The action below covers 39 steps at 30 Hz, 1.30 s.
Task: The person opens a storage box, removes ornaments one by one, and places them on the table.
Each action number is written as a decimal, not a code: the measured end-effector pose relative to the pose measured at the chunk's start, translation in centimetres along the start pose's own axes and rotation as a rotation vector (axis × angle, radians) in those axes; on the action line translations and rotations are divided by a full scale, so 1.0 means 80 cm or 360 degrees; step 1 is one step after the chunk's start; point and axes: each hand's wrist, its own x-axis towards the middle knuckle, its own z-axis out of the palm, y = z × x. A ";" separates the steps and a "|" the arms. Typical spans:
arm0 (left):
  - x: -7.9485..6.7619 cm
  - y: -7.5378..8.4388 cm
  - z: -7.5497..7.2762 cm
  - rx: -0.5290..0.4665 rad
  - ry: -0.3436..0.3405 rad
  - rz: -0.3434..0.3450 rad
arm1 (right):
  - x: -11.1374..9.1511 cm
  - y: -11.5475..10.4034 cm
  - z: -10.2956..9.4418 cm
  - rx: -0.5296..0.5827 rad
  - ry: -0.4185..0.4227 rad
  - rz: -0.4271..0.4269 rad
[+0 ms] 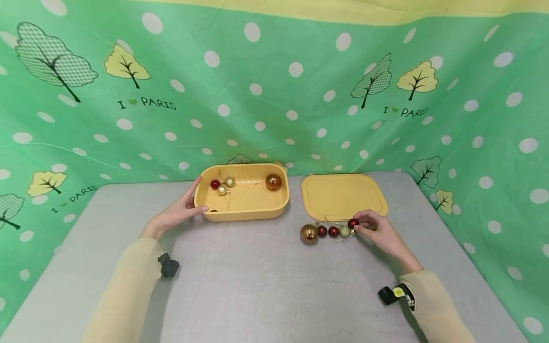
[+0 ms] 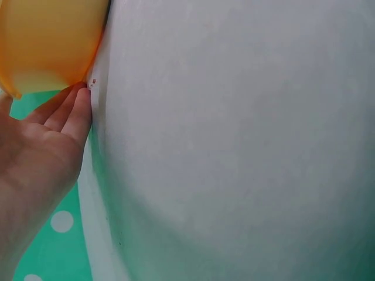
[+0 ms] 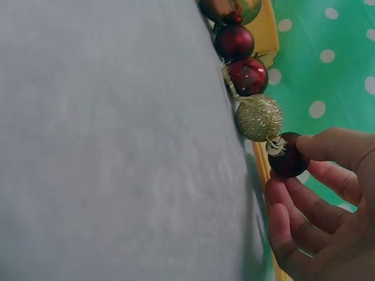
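My left hand (image 1: 177, 212) holds the left end of a yellow plastic box (image 1: 246, 215), thumb over the front rim and fingers along its end wall. Inside the box lie a small red bauble (image 1: 215, 184), two small gold baubles (image 1: 230, 182) and a large copper bauble (image 1: 273, 181). Thumb and fingers of my right hand (image 1: 379, 232) pinch a dark red Christmas bauble (image 3: 289, 157), at the right end of a row. Beside it in the row come a glittery gold bauble (image 3: 259, 117), two red baubles (image 3: 234, 42) and a large copper-gold bauble (image 1: 309, 234).
A yellow lid (image 1: 343, 195) lies flat behind the row, right of the box. The grey tabletop (image 1: 266, 286) stretches toward me. A green dotted curtain (image 1: 274, 95) hangs close behind the box and lid and along both sides.
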 end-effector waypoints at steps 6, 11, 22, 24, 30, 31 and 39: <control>0.002 -0.001 0.001 -0.0002 0.0001 0.0003 | 0.001 0.004 0.001 0.0002 -0.0023 0.0054; 0.000 -0.001 0.001 -0.0025 -0.0002 0.0000 | 0.002 0.006 0.001 -0.0039 -0.0035 0.0071; 0.000 -0.001 0.000 -0.0022 -0.0006 -0.0002 | 0.001 0.006 0.000 -0.0080 -0.0083 0.0062; 0.000 -0.001 -0.001 -0.0023 -0.0007 -0.0003 | 0.001 0.006 0.000 -0.0098 -0.0085 0.0061; -0.002 0.000 0.000 -0.0028 -0.0004 -0.0002 | 0.002 0.006 -0.003 -0.0094 -0.0108 0.0094; -0.002 0.000 0.000 -0.0026 -0.0003 -0.0002 | 0.002 0.006 -0.004 -0.0086 -0.0115 0.0098; -0.002 0.002 0.000 -0.0030 -0.0002 -0.0001 | 0.006 0.001 -0.011 -0.0128 -0.0108 0.0062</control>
